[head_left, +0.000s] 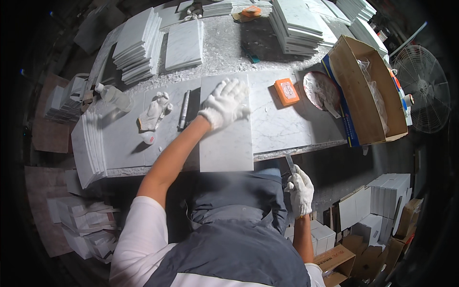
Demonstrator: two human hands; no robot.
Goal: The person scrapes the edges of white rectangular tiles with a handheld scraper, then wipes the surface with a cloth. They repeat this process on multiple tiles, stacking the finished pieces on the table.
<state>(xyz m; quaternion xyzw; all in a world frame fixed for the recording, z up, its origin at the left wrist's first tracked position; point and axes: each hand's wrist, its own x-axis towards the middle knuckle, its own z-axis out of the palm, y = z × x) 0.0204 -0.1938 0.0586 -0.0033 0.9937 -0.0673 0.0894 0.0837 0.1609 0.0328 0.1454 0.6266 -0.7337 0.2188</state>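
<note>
A pale marble tile lies on the bench with its near end jutting past the front edge. My left hand, in a white knit glove, rests flat on this tile with its fingers spread. My right hand, gloved too, is closed around a thin, flat, greyish strip, perhaps a file or blade. It holds the strip just in front of the bench edge, to the right of the tile and apart from it. A capped marker and a spare white glove lie left of the tile.
An orange box, a dish of white paste and an open cardboard carton stand to the right. A clear bottle is at left. Tile stacks line the back. Boxes fill the floor at right, near a fan.
</note>
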